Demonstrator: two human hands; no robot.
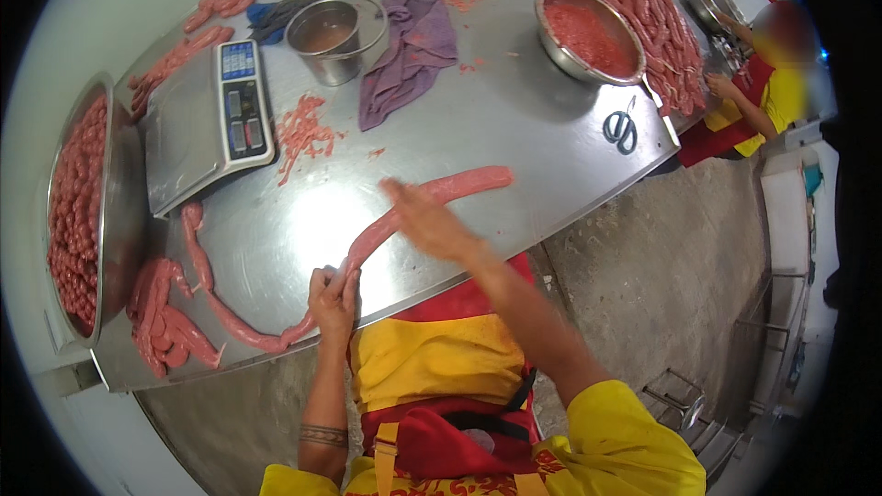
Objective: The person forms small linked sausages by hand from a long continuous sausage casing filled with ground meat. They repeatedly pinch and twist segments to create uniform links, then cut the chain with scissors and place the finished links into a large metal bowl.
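A long, raw pink sausage (470, 182) lies on the steel table. Its thick part runs up and right from my left hand (333, 298), which is closed round it near the table's front edge. From there a thinner length of the sausage curves left toward the scale. My right hand (430, 223), a little blurred, is over the thick part with its fingers stretched out to the left. Whether it touches the sausage, I cannot tell. More raw sausage links (165, 321) lie in a pile at the left front corner.
Left stands a large steel bowl (112, 220) of small links beside a digital scale (243, 110). Farther back are a metal bucket (326, 60), a purple cloth (409, 55) and meat scraps (306, 133). At right are scissors (622, 129), a bowl of minced meat (634, 73), coiled sausages (634, 0) and another person (781, 92).
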